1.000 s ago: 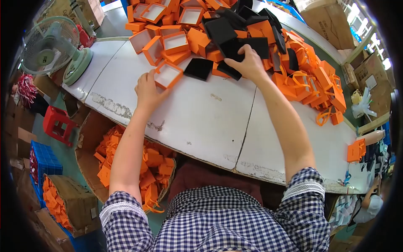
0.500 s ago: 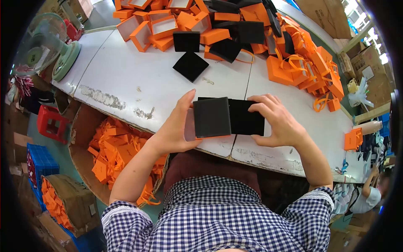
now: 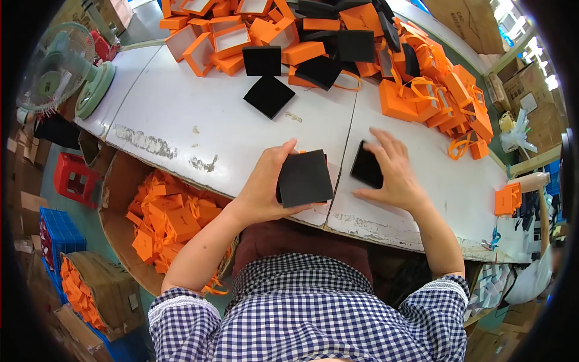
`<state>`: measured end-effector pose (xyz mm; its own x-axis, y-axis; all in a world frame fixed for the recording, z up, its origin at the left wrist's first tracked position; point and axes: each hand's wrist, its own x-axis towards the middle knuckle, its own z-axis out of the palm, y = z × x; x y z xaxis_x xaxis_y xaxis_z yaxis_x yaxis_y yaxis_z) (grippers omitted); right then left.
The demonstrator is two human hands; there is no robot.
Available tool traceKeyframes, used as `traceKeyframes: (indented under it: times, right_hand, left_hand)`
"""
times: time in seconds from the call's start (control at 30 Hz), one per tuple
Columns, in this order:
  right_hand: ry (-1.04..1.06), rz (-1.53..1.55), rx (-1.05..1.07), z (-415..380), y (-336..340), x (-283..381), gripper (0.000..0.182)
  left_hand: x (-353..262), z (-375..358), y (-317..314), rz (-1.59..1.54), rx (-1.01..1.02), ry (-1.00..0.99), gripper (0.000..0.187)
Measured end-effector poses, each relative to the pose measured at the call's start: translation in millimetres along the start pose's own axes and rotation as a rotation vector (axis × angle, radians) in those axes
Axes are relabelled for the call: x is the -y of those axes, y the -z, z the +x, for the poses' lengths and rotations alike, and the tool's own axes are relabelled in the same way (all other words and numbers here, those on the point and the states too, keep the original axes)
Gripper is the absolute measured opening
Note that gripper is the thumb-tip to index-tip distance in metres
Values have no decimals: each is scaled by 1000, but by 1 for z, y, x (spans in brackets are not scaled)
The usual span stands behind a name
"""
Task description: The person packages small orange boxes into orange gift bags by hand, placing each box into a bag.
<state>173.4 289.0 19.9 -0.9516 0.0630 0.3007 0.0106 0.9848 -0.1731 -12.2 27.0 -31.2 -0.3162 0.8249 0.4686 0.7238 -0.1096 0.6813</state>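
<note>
Head view, from the left: a fan [image 3: 96, 90] stands on the table's far-left corner, with a red stool [image 3: 75, 178] and a blue crate [image 3: 63, 232] on the floor below. A smaller cardboard carton [image 3: 114, 283] is filled with orange pieces [image 3: 78, 295]. Right of it, a large open carton [image 3: 116, 187], tucked against the table's near edge, holds a heap of small orange bags [image 3: 172, 220].

On the white table [image 3: 181, 114], open orange box trays [image 3: 233, 40] with pale insides are piled at the far side. Two black square pads [image 3: 262, 61] lie just in front, the nearer one turned cornerwise. White tabletop stretches between these and the hands.

The left hand [image 3: 265, 181] is closed about a dark square panel [image 3: 306, 178], thumb and fingers at its sides, orange slivers showing beneath; it sits near the table's front edge. The right hand [image 3: 395, 172], blurred, curves half open around the right side of a black pad [image 3: 365, 166]; whether it grips I cannot tell. Half a second ago that pad adjoined the panel; now a strip of table parts them.

Farther right, ribboned orange gift bags [image 3: 401, 99] crowd the far side, and one orange bag [image 3: 508, 200] stands near the right end.
</note>
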Motion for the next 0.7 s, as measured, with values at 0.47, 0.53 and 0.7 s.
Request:
traceKeyframes:
  times: [0.47,0.53,0.7]
  right_hand:
    - [546,122,-120,35,-18,47,21]
    - [527,140,-216,36,-12,36,20]
    - [-311,610,-310,45,2,25,21]
  left_hand:
    - [4,-5,-11,-158,-47,93,140]
    - [4,-5,-9,-143,5,76,143]
    - [-1,-7,-3,-36,27,91,116]
